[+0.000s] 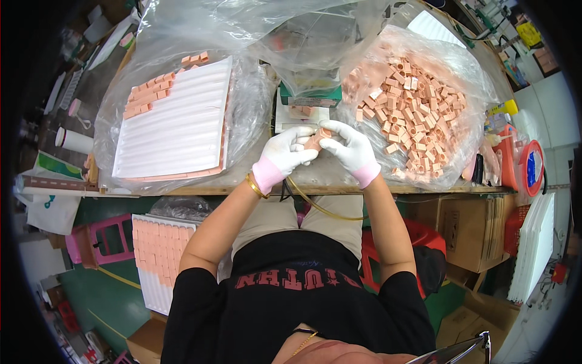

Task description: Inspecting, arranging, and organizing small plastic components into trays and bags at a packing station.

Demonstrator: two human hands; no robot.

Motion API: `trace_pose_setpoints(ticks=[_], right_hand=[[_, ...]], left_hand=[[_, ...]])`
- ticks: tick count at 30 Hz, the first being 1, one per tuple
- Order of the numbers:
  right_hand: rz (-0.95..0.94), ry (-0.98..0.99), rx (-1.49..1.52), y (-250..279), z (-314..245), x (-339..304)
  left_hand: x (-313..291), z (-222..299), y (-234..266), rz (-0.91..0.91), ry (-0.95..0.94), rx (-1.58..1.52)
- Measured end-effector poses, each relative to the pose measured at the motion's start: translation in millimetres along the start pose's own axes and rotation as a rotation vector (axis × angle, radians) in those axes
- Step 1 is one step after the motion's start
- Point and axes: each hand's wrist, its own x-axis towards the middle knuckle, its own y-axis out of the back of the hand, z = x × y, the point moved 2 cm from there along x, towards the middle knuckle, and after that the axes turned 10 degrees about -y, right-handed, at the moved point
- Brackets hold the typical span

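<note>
Slippage is a risk: the white-gloved left hand (282,150) and white-gloved right hand (351,145) together pinch a small, blocky, peach plastic piece (314,141). Uneven finger pressure could drop it.

A bare strip of the table (336,174) runs along the middle of the near edge, with room there for the left hand (285,155) and right hand (350,148). On the left side, a big white ridged tray (176,124) with crinkly plastic (250,109) around it reaches close to the near edge. Toward the far edge, a green box (312,97) and a see-through sheet (306,51) block the way. On the right side, a heap of pink blocks (418,112) fills most of the space.
</note>
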Motion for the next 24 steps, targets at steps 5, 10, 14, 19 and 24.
trace_pose_setpoints(ticks=[5,10,14,19,24], right_hand=[[0.017,0.009,-0.146,-6.3,-8.8,-0.9],[0.261,0.252,-0.481,-5.0,7.4,17.6],[0.443,0.164,-0.498,0.2,29.9,58.5],[0.384,0.166,-0.184,-23.7,19.8,77.4],[0.301,0.138,0.063,-28.0,23.5,84.1]], left_hand=[[-1.4,-0.4,4.3,0.024,-0.013,-0.14],[6.5,-5.3,21.2,-0.018,-0.05,0.256],[42.4,-28.2,54.9,0.489,-0.391,0.562],[70.9,-51.1,73.0,0.446,-0.388,0.457],[68.9,-50.4,71.3,0.425,-0.366,0.229]])
